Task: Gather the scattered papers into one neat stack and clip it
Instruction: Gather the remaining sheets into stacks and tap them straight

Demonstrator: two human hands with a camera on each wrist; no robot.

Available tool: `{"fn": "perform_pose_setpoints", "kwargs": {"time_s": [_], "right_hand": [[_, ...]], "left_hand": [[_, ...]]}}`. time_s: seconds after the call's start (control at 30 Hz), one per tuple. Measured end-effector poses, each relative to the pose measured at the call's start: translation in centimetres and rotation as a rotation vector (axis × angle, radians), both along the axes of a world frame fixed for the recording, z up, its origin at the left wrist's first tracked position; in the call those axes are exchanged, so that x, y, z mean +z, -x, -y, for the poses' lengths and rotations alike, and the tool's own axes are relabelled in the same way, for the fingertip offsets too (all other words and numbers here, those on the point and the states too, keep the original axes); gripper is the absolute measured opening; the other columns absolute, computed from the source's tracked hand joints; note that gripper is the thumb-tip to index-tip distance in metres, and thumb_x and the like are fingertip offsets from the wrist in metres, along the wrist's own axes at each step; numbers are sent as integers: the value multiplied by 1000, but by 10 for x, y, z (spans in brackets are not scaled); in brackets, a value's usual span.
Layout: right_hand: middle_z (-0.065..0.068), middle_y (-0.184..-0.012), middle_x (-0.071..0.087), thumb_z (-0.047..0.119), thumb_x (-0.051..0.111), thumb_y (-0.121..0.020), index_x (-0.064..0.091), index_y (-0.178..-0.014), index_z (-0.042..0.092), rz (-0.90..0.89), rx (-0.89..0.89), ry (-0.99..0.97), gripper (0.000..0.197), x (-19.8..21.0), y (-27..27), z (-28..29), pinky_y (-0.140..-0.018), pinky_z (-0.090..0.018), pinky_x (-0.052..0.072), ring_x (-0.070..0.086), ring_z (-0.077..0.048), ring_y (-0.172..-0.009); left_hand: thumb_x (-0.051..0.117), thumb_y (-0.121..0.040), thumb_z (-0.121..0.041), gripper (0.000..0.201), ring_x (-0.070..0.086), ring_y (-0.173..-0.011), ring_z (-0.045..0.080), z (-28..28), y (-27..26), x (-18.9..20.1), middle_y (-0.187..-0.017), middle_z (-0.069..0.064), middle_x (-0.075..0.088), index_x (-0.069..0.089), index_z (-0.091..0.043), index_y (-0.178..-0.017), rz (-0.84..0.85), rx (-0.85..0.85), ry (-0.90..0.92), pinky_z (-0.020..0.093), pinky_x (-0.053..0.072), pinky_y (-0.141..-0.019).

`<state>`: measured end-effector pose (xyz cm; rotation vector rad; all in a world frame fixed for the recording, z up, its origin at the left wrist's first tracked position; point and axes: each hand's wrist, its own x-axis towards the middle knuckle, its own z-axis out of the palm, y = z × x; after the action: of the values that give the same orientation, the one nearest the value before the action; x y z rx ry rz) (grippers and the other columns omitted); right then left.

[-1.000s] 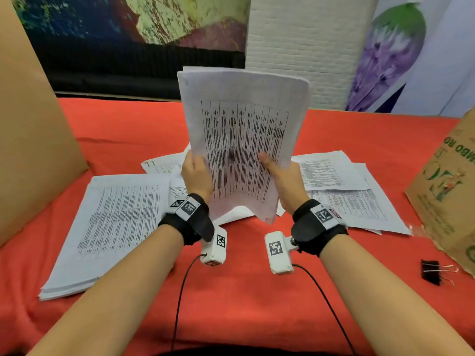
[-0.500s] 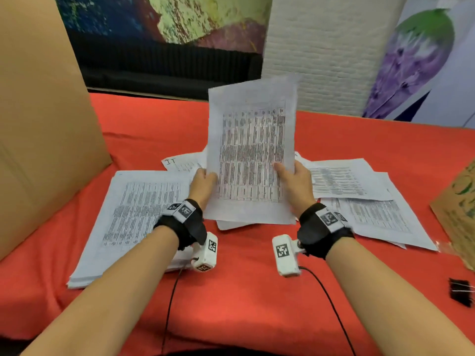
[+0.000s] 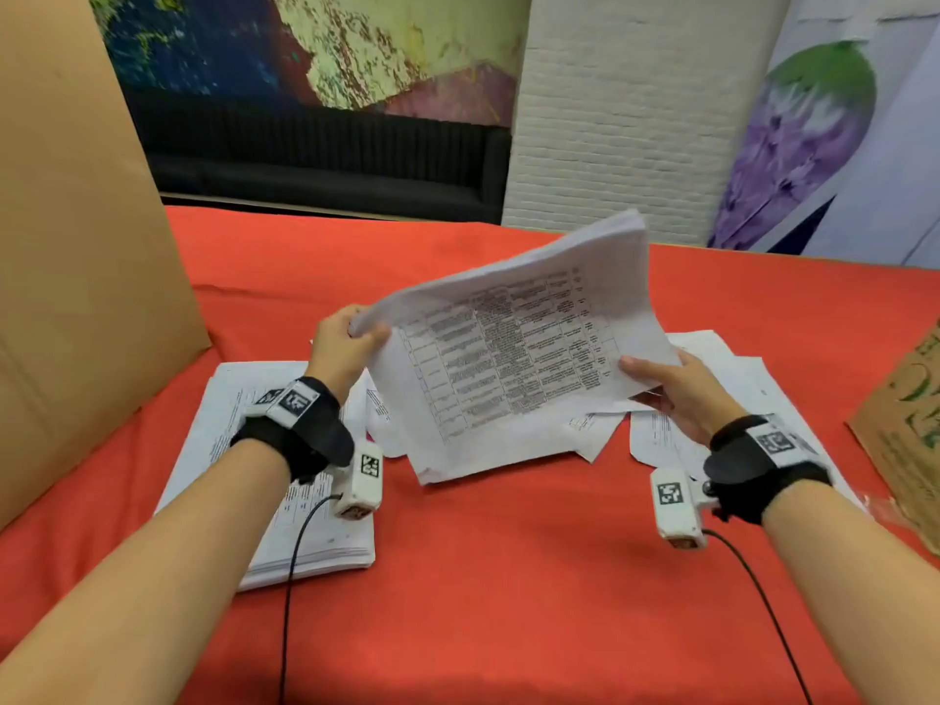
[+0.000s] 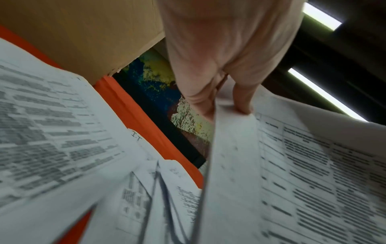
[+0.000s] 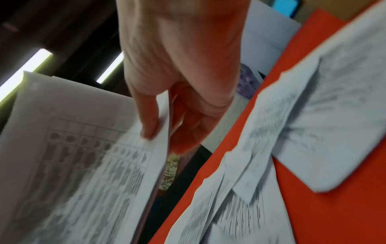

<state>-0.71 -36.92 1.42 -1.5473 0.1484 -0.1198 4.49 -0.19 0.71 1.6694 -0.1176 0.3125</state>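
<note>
Both hands hold a sheaf of printed papers (image 3: 513,358) tilted above the red tablecloth. My left hand (image 3: 351,333) pinches its far left corner, thumb over the top sheet (image 4: 292,165). My right hand (image 3: 656,379) grips the right edge, thumb on top and fingers (image 5: 194,128) underneath the papers (image 5: 73,165). A thick stack of papers (image 3: 224,450) lies flat at the left under my left forearm. Loose sheets (image 3: 712,358) lie scattered under and to the right of the held sheaf. No clip is in view.
A tall cardboard panel (image 3: 76,246) stands at the left. A printed cardboard box (image 3: 910,429) sits at the right edge. The red tablecloth (image 3: 508,577) lies bare in front of me. A white brick pillar (image 3: 610,119) rises behind the table.
The sheaf stood upright on its short edge between both hands; it now has been turned sideways and tilted flatter, with my hands spread apart to its left corner and right edge.
</note>
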Motion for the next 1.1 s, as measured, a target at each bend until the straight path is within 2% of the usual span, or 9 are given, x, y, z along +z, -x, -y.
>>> {"fn": "perform_pose_setpoints", "kwargs": {"time_s": [0.13, 0.37, 0.5, 0.57, 0.67, 0.77, 0.83, 0.97, 1.1], "right_hand": [[-7, -114, 69, 5, 60, -88, 61, -116, 18, -47, 119, 106, 30, 14, 4, 14, -83, -33, 56, 67, -24, -99], [-3, -102, 73, 13, 61, -92, 60, -123, 12, 93, 67, 158, 31, 5, 11, 1, -73, -34, 58, 72, -16, -89], [-8, -109, 72, 10, 63, -91, 65, -117, 10, 315, -122, 25, 27, 22, 5, 0, -83, -36, 58, 69, -22, -98], [-9, -109, 71, 9, 63, -90, 67, -113, 14, 367, -89, 38, 23, 28, 10, 5, -86, -36, 57, 69, -21, -97], [-11, -108, 71, 19, 69, -86, 65, -116, 6, 245, -20, 150, 33, 10, 21, 11, -93, -46, 54, 69, -22, -95], [-11, -111, 72, 49, 85, -58, 65, -117, 6, 154, 24, 158, 76, -14, 23, 12, -95, -51, 52, 69, -26, -101], [-9, -113, 70, 38, 85, -65, 58, -122, 10, 226, -92, 162, 69, -14, 18, 11, -93, -49, 54, 67, -27, -104], [9, -105, 60, 13, 72, -83, 38, -134, 41, 533, -230, 600, 67, 8, 20, 14, -82, -17, 51, 62, -7, -91], [-4, -110, 62, 8, 65, -88, 63, -123, 22, 694, -126, 1094, 37, 9, 17, 26, -86, -29, 48, 61, -23, -98]], "left_hand": [[59, -84, -4, 15, 56, -86, 21, 14, -10, 18, -89, 3, 60, 57, -16, -92, 117, 101, 116, 43, 50, -81], [51, -88, -3, 13, 55, -86, 18, 58, -14, 33, -93, 6, 62, 56, -14, -94, 250, -2, -134, 44, 48, -87], [40, -83, 8, 40, 53, -93, -2, 78, 1, 54, -109, -7, 56, 52, -14, -113, 499, 53, -109, 24, 43, -95], [36, -79, 14, 51, 51, -85, -12, 77, 6, 51, -107, -14, 54, 51, -18, -117, 596, 99, -130, 8, 41, -84], [37, -76, 12, 53, 46, -59, 0, 71, 10, 21, -88, -11, 54, 55, -23, -111, 469, 152, -179, 21, 41, -63], [36, -73, 15, 58, 57, -88, 21, 69, 6, -6, -108, 3, 62, 59, -18, -115, 390, 163, -341, 32, 45, -85], [36, -74, 17, 61, 54, -98, 20, 69, 2, -5, -110, 10, 61, 58, -15, -121, 438, 178, -420, 26, 40, -92], [39, -77, 15, 59, 47, -88, 13, 60, 0, 1, -100, 6, 52, 59, -17, -123, 486, 165, -533, 4, 35, -82], [44, -77, 13, 58, 41, -82, 7, 49, 1, -4, -100, 2, 45, 61, -20, -122, 535, 119, -591, 2, 35, -75]]}}
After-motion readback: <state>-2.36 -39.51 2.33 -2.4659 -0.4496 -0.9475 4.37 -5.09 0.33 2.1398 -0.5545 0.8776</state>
